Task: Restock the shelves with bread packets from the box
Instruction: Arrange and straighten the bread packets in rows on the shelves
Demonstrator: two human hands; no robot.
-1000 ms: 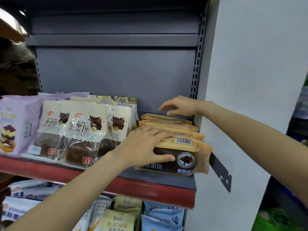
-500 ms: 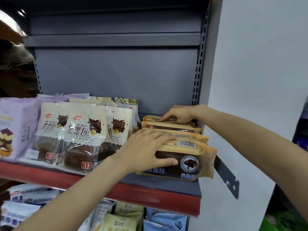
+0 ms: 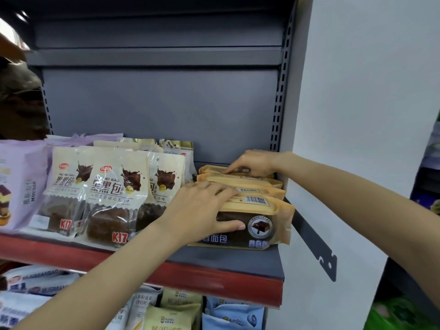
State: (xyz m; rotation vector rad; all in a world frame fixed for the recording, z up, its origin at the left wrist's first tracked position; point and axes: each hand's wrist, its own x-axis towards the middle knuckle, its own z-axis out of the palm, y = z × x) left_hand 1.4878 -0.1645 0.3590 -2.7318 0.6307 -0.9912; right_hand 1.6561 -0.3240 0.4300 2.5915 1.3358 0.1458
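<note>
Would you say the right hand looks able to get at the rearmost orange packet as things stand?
Probably yes: the right hand already rests on the rearmost orange packet, with nothing above it; the left hand holds the front packet.

Illumination is even and moderately bright, with the white side panel [image 3: 362, 91] the brightest area. The upper shelf recess [image 3: 157, 25] is dim. A small glare spot appears at top left. Wide-angle distortion bows the slotted upright [image 3: 281, 86]. Foreground forearms and lower-shelf packets [image 3: 171, 313] are slightly soft; fine print blurs.
</note>
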